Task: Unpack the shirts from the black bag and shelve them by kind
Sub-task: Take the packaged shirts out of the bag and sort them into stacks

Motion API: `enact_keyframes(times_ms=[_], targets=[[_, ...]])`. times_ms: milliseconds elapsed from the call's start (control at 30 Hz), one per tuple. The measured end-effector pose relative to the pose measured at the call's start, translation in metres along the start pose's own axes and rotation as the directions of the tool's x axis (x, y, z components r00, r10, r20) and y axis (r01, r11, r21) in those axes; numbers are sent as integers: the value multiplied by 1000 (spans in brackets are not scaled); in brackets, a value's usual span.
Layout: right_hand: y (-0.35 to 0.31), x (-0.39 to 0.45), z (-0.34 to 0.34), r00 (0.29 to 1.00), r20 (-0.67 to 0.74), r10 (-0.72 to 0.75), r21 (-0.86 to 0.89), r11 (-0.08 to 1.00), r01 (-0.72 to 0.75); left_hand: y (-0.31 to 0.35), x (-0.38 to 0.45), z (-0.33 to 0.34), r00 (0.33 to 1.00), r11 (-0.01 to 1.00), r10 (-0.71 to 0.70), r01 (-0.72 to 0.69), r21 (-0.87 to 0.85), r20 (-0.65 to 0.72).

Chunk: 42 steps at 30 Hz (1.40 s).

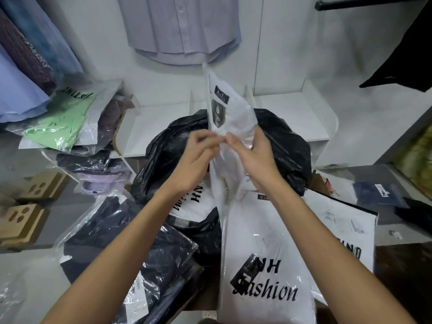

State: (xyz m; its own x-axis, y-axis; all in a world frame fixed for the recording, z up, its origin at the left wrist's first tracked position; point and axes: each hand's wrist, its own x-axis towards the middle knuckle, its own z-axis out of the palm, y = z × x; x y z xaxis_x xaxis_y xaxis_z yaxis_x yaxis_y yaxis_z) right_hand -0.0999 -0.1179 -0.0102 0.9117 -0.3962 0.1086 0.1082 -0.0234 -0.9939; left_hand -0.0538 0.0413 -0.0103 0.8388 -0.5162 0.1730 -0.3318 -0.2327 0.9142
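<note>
- Both hands are up over the black bag [287, 148], working one white packed shirt [231, 118] that stands on edge above the bag's mouth.
- Left hand [196, 157] pinches the pack's near edge, fingers curled on the plastic; right hand [254, 155] grips the same pack from the other side, thumb and fingers meeting the left at the edge.
- Step in hand, as I read it: a shirt is out of the bag and being turned or checked by its label before it goes to a shelf.
- The bag sits in the middle, against the white shelf [304, 122], and more lettered white packs show in its mouth [196, 202].
- A white pack [266, 265] lies in front under the right forearm, dark packs [131, 253] lie lower left, a green pack [63, 122] tops the pile at left.
- Next move calls for reading the kind, then carrying the pack clear of the bag to the matching pile; white would seem to belong with the white ones, though which slot is theirs I cannot tell.
- Watch the slippery plastic: a firm two-handed hold should keep it from sliding back in.
</note>
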Motion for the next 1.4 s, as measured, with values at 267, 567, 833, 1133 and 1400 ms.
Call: enact_keyframes(times_ms=[267,567,833,1133,1400], targets=[[-42,11,-62,995,-99,22,299,954,9,-17,37,-18,978,930,-209,190,-315,-27],[45,-39,-124,968,-53,245,-61,967,-248,-48,-5,41,890,793,-448,356,-495,-78],[164,-119,-151,832,-295,470,-189,824,-533,-96,-62,87,812,807,-580,562,185,63],[179,-143,-164,839,-328,434,-322,783,-532,-111,-66,74,773,743,-623,534,405,123],[185,-122,-161,829,-417,372,-260,826,-501,-168,-27,22,773,650,-458,-45,758,439]])
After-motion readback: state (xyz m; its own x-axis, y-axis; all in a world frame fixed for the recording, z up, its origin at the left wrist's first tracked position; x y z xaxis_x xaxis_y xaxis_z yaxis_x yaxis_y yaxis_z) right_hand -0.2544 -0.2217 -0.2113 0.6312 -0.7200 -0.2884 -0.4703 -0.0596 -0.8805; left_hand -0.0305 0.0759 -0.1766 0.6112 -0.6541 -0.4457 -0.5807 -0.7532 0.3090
